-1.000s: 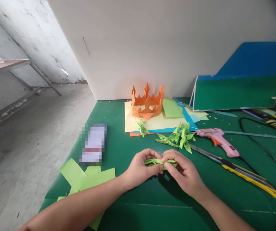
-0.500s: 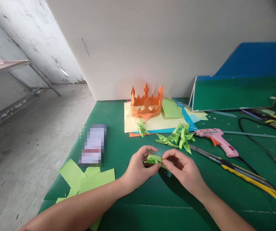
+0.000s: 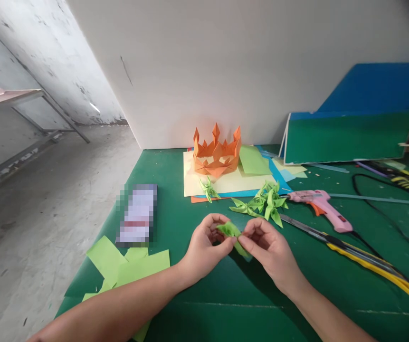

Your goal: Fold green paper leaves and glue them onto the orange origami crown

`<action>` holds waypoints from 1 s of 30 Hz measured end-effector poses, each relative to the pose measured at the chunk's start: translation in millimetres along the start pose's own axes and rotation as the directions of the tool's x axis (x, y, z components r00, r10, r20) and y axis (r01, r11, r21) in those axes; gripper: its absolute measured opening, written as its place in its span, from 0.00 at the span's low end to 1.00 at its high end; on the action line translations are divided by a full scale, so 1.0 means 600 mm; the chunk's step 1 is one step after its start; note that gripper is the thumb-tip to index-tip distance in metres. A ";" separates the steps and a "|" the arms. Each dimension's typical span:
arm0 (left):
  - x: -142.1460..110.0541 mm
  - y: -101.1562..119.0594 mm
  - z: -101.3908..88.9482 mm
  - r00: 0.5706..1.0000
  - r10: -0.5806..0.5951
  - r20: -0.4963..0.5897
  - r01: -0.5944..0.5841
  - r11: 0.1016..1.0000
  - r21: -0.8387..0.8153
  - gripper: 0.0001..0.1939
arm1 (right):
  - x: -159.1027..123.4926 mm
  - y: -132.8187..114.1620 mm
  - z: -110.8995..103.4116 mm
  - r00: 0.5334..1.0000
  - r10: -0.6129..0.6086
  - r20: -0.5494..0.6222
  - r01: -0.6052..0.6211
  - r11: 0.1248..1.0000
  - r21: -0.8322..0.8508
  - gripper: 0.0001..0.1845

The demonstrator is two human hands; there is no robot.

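Turned since half a second ago, the folded green paper [image 3: 228, 229] sits between your hands: left hand [image 3: 206, 249] curled loosely round it, right hand [image 3: 270, 249] pinching its edge. Green tabletop [image 3: 197, 318] stretches below; the cutter [image 3: 354, 259] lies rightward.

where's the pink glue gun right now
The pink glue gun lies on the green table, right of centre in the head view, beside the folded light-green paper pieces, beyond the right hand and yellow-handled utility knife.

Folded green paper [image 3: 229, 229] between the fingers [image 3: 224, 247], orange paper crown [image 3: 217, 167] beyond
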State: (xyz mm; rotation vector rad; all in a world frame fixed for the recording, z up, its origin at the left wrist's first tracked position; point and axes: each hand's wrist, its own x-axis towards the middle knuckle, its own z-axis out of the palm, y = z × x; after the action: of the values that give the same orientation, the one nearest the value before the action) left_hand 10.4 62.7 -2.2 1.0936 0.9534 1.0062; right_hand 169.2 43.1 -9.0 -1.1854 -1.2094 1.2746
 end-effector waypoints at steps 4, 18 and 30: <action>0.001 -0.001 0.001 1.000 0.007 -0.003 -0.007 0.999 -0.040 0.20 | -0.001 0.004 0.004 0.999 -0.003 0.037 0.003 1.000 0.002 0.14; -0.001 -0.014 -0.005 0.991 0.096 0.089 -0.105 0.988 0.109 0.07 | 0.003 -0.005 -0.010 0.995 0.078 0.060 -0.079 0.997 0.021 0.14; 0.000 -0.015 -0.005 0.972 0.186 0.141 -0.220 0.931 0.291 0.08 | 0.006 -0.001 -0.008 0.993 0.111 0.032 -0.111 0.994 -0.015 0.15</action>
State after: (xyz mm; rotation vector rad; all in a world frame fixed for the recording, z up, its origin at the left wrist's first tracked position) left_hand 8.7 62.0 -11.6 1.5178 0.9374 0.9719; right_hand 174.1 47.1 -8.6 -1.2606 -1.1911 1.3751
